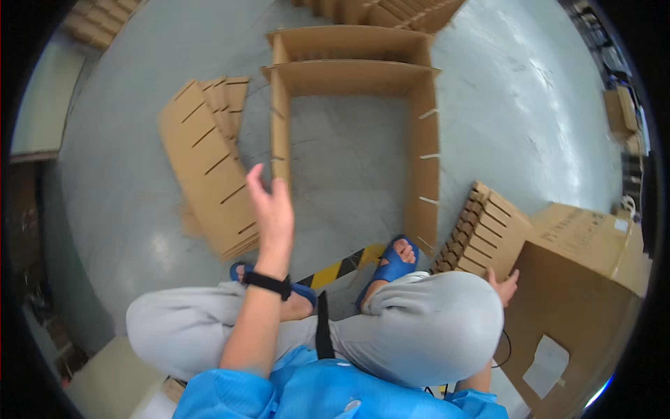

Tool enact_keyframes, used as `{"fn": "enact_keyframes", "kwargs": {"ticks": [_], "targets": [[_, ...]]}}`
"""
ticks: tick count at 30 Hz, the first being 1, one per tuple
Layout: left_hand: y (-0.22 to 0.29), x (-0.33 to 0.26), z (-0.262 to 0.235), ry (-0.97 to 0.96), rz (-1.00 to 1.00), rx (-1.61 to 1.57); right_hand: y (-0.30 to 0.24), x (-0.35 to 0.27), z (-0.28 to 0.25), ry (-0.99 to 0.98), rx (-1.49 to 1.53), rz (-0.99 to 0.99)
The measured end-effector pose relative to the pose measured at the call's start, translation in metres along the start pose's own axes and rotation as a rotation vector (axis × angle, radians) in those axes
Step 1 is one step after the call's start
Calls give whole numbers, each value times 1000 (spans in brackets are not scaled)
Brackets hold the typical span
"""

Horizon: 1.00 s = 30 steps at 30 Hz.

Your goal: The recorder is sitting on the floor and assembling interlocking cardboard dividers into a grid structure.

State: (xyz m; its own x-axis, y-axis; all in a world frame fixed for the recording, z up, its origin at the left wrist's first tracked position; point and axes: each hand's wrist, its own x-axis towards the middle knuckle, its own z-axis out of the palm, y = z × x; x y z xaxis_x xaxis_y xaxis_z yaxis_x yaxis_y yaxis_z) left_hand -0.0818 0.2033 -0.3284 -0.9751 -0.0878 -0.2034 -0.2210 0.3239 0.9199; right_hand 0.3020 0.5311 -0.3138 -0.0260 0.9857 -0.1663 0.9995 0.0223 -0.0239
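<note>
My left hand (pixel 271 206) is raised in front of me with the fingers apart, holding nothing. It hovers between a stack of slotted cardboard strips (pixel 209 164) on the floor at the left and the left wall of a standing cardboard divider frame (pixel 280 140). My right hand (pixel 504 285) reaches down past my right knee. Its fingers touch a second stack of slotted cardboard strips (pixel 485 237) leaning beside a large cardboard box (pixel 579 293). Whether it grips the stack I cannot tell.
I sit low on the grey floor in blue sandals, knees up. A yellow and black striped line (pixel 342 267) runs under my feet. More cardboard pieces (pixel 391 10) lie at the back, and another pile (pixel 98 21) at the far left.
</note>
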Motion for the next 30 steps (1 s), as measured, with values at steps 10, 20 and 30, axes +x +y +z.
{"fn": "enact_keyframes", "kwargs": {"ticks": [10, 20, 30], "targets": [[71, -100, 59, -856, -135, -313, -47, -79, 24, 13, -55, -257], [62, -119, 99, -1661, -648, -505, -55, -93, 26, -123, -36, -128], [89, -11, 15, -369, -324, -506, -101, -11, -163, -136, 922, -413]]}}
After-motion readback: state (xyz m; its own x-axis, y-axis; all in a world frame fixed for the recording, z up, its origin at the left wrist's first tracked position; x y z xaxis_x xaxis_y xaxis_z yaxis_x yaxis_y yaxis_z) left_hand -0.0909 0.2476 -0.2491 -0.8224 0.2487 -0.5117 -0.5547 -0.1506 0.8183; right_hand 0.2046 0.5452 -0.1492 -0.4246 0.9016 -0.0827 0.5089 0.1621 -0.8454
